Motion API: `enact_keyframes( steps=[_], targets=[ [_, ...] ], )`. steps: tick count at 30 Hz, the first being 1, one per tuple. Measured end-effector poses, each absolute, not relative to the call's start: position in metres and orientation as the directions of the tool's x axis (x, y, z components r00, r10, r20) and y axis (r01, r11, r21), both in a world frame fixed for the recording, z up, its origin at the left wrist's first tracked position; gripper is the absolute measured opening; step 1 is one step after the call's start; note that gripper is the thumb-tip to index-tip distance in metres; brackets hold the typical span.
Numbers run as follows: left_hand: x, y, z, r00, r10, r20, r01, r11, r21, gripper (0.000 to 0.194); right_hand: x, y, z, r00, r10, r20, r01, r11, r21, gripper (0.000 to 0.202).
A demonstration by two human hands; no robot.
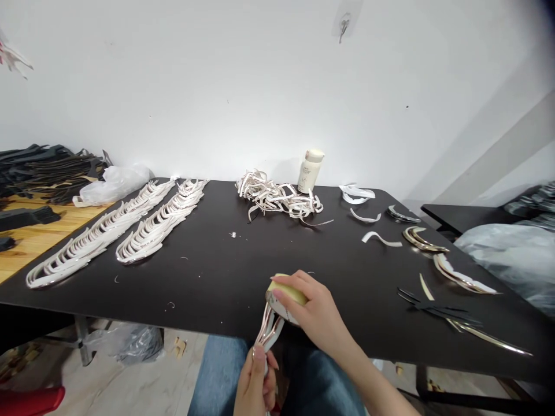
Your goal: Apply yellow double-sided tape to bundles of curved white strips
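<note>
My left hand (259, 375) grips a small bundle of curved white and rose-gold strips (270, 328) below the table's front edge. Over the upper ends of the strips, my right hand (310, 306) holds a pale yellow block (291, 290) with a greyish, printed-looking side. The block touches or nearly touches the strips; the exact contact is hidden by the block and fingers. A tangled pile of similar strips (277, 196) lies farther back on the dark table (243, 260).
Two long rows of nested white strips (91, 242) (158, 225) lie at left. A cream bottle (309, 171) stands near the wall. Curved pieces (459, 277) and black strips (442, 312) lie at right. Plastic bags (115, 184) and dark pieces (47, 170) are at far left.
</note>
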State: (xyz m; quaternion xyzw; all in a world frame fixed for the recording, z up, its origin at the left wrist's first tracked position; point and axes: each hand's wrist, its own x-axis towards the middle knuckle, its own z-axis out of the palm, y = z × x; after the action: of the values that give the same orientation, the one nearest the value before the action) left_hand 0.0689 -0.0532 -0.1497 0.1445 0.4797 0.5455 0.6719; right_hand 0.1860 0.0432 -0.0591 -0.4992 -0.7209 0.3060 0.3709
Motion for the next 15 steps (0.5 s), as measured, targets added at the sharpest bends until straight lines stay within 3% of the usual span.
enact_keyframes(
  steps=[4,7,11,15],
  targets=[
    [0.066,-0.053,-0.149,-0.038,0.891,-0.453,-0.571,0.353,0.742,0.063,0.194,0.050,-0.055,0.003,0.948,0.318,0.329,0.299,-0.896,0.026],
    [0.065,-0.054,-0.149,-0.050,0.893,-0.447,-0.534,0.354,0.768,0.064,0.189,0.050,-0.060,-0.085,0.944,0.319,0.431,0.323,-0.843,0.025],
    [0.064,-0.055,-0.150,-0.052,0.901,-0.430,-0.504,0.348,0.791,0.069,0.181,0.048,-0.063,-0.232,0.949,0.216,0.595,0.314,-0.740,0.025],
    [0.065,-0.056,-0.152,-0.074,0.897,-0.435,-0.497,0.345,0.796,0.068,0.188,0.050,-0.055,-0.135,0.943,0.305,0.440,0.333,-0.834,0.022]
  ],
)
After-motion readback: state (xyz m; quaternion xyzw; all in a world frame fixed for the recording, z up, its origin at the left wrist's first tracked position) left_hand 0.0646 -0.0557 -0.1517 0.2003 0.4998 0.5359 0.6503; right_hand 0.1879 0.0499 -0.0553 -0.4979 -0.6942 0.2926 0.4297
